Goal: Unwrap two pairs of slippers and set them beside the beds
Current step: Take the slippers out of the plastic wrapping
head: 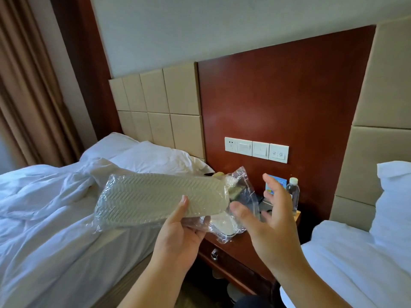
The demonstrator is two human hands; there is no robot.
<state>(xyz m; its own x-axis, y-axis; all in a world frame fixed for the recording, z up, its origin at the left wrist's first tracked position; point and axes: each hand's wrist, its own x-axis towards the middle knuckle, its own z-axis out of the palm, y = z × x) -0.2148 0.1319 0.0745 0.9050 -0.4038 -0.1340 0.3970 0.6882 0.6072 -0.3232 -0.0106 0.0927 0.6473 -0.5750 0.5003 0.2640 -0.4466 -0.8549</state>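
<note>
A pair of white slippers (pixel 155 196) sealed in a clear plastic wrapper (pixel 241 190) is held up sole-side toward me, over the gap between the left bed (pixel 51 218) and the nightstand (pixel 242 247). My left hand (pixel 180 236) grips the pack from below, thumb pressed on the ribbed sole. The loose open end of the wrapper trails to the right. My right hand (pixel 269 216) hovers just right of that end with fingers spread, holding nothing. A second white slipper shape (pixel 222 225) shows under the wrapper on the nightstand.
The right bed (pixel 355 258) with a white pillow sits at the right edge. On the nightstand stand a water bottle (pixel 293 192) and a small blue card (pixel 275 183). A switch panel (pixel 256 149) is on the red-brown wall. Curtains hang at far left.
</note>
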